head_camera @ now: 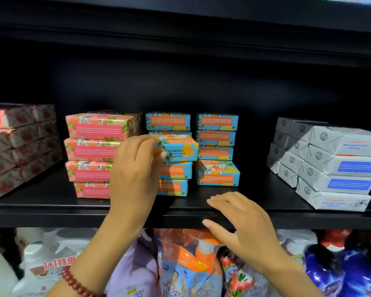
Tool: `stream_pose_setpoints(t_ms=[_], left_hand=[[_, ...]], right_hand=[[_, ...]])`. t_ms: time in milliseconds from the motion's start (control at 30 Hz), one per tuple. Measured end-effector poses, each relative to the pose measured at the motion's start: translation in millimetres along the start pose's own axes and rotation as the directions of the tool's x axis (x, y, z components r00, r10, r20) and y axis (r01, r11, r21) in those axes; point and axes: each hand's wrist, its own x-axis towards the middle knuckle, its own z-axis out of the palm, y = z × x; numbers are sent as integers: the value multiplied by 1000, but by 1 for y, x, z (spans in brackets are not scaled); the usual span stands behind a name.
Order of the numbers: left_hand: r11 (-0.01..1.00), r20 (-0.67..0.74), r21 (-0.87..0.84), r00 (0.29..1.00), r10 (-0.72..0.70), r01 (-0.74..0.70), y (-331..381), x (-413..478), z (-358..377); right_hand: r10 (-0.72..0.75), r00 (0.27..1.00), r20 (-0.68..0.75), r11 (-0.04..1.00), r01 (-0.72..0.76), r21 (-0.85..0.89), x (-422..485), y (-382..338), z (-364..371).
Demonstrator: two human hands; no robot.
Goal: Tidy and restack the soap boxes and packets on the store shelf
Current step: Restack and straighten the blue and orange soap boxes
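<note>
My left hand [135, 168] grips the left end of a blue-and-orange soap box [178, 147], fingers over its top and thumb on its front. The box sits tilted on the left blue stack [174, 179], sticking out towards me. A second blue stack [217, 151] stands just to the right, with its bottom box pulled forward. A pink-and-peach stack [94, 146] rises to the left, partly hidden by my hand. My right hand [242, 219] rests on the black shelf's front edge [51, 215], fingers loosely spread and holding nothing.
Red-patterned packets [19, 146] are piled at the far left and grey-white paper-wrapped packets [334, 166] at the right. Below the shelf stand bottles and refill pouches [189, 264]. The shelf above is a dark overhang.
</note>
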Motion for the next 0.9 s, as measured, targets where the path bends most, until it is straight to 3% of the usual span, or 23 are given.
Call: stream_pose_setpoints(t_ms=[167, 267, 367, 433, 533, 633, 700, 900], left_hand=[[1000, -38, 13, 999, -2, 2, -1, -6, 0], [994, -51, -65, 995, 84, -87, 1, -19, -5], [965, 105, -211, 978, 178, -153, 2, -35, -6], [969, 228, -186, 952, 206, -165, 0, -42, -3], [980, 332, -113, 923, 195, -166, -1, -45, 1], [983, 354, -115, 918, 176, -144, -1, -45, 0], [985, 365, -126, 917, 159, -120, -1, -45, -1], [986, 391, -154, 913, 118, -62, 0, -43, -1]], right_hand=[[11, 1000, 24, 1000, -12, 9, 0, 0, -1], [-2, 1000, 18, 999, 2, 33, 1, 1, 1], [95, 992, -88, 963, -69, 259, 9, 7, -2], [160, 972, -173, 936, -94, 338, 21, 14, -7], [196, 973, -122, 957, -162, 242, 46, 30, -9], [239, 960, 142, 966, -251, 69, 60, 43, -3], [210, 945, 252, 976, -219, 9, 61, 44, 0], [207, 969, 138, 978, -209, 1, 47, 32, -3]])
